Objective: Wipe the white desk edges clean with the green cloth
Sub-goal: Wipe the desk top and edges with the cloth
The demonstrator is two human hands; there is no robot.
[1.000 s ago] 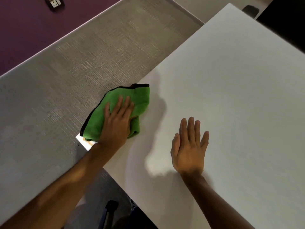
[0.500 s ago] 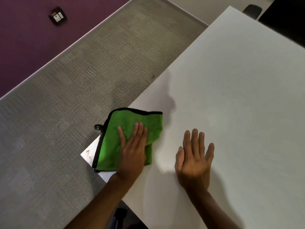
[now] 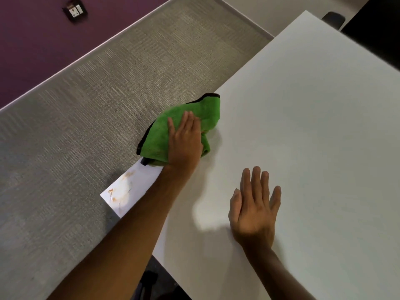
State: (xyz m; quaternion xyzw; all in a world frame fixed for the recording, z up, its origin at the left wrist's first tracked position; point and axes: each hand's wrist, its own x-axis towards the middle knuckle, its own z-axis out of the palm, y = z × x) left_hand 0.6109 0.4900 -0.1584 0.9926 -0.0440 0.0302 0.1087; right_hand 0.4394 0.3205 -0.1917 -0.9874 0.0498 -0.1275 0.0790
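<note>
Your left hand (image 3: 185, 141) pressed flat on the green cloth (image 3: 184, 131) at the white desk (image 3: 303, 126)'s left edge; your right hand (image 3: 254, 210) rested released, fingers spread.

Grey carpet (image 3: 91, 118) meets a purple wall (image 3: 32, 40) bearing a socket (image 3: 75, 10).

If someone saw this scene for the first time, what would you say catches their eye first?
The bright green cloth with black trim stands out first, bunched on the left edge of the white desk under the flat left hand. Next come the orange-brown smears on the near left corner, uncovered by the cloth. The right hand lies open, palm down, on the desk.
</note>
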